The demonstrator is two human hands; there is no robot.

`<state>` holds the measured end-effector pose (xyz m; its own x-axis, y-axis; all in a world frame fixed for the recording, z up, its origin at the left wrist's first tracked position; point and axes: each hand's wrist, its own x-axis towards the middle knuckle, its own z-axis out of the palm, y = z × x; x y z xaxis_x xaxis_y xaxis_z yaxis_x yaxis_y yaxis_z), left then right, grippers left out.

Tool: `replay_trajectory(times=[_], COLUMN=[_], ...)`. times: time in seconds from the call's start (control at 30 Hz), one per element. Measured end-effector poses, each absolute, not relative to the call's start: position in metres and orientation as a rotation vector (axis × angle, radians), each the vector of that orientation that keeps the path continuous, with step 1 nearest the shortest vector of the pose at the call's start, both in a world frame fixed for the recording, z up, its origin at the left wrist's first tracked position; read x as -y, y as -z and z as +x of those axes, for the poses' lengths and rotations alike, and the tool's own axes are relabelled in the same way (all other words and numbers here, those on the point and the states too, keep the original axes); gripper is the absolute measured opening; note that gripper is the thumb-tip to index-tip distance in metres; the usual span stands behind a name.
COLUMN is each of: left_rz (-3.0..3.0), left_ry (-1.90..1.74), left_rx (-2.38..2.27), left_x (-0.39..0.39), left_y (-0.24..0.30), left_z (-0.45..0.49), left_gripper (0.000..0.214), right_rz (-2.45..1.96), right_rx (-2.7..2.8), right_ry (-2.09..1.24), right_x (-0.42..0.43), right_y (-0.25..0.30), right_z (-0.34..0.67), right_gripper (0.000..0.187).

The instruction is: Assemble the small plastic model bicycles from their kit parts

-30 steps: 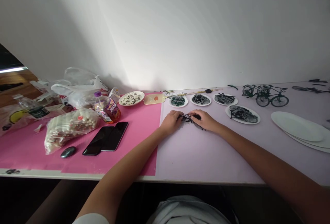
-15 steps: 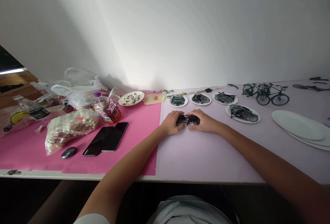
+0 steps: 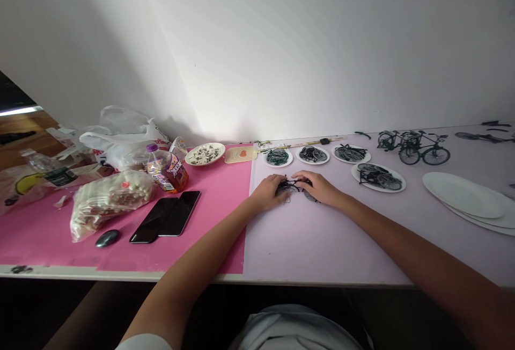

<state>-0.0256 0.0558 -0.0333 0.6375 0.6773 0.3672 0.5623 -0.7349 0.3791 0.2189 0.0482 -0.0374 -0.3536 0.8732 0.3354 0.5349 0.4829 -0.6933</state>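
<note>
Black model bicycle parts lie on the pale lilac table sheet between my two hands, with thin bars and part of a spoked wheel showing. My left hand has its fingers curled around the left end of them. On the right end, my right hand grips with bent fingers, and a grey wheel edge shows just under it. My palms and fingers hide much of the parts. Just behind stand small white plates: one with green parts, one with black parts and wheels, and another with similar parts.
To the right are a fuller plate of wheels, assembled model bicycles and stacked white plates. On the pink sheet at left lie phones, a drink bottle, a bulging bag and a dark oval object.
The black parts have shifted or turned between my hands, so a wheel edge now shows under my right hand. The right-hand fingers have moved slightly; both arms stay nearly in place.
</note>
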Motion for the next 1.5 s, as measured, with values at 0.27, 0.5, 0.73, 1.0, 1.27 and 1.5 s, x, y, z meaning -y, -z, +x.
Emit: replay_trajectory(times=[0.27, 0.5, 0.73, 1.0, 1.27, 1.5], left_rz=[2.636, 2.691, 2.658, 2.475, 2.229, 2.171], left_ry=[-0.797, -0.77, -0.803, -0.955, -1.033, -1.104], left_rx=[-1.034, -1.048, -1.071, -1.167, -1.446, -1.495], left_x=[-0.057, -0.058, -0.057, -0.054, -0.054, -0.065], left_y=[0.034, 0.031, 0.028, 0.024, 0.022, 0.029], left_z=[-0.025, -0.023, -0.022, -0.024, -0.031, -0.033], left_gripper=[0.031, 0.034, 0.04, 0.041, 0.032, 0.033], right_rz=[-1.196, -1.191, -1.194, -1.236, -1.222, -1.182], right_rx=[1.974, 2.05, 2.076, 1.988, 2.006, 2.085], right_ry=[-0.613, -0.62, -0.6, -0.59, -0.618, -0.579], right_x=[-0.048, -0.043, -0.046, -0.043, -0.04, -0.041], right_y=[0.038, 0.039, 0.037, 0.033, 0.032, 0.036], right_z=[0.22, 0.221, 0.221, 0.216, 0.217, 0.218], right_gripper=[0.037, 0.059, 0.036, 0.03, 0.037, 0.043])
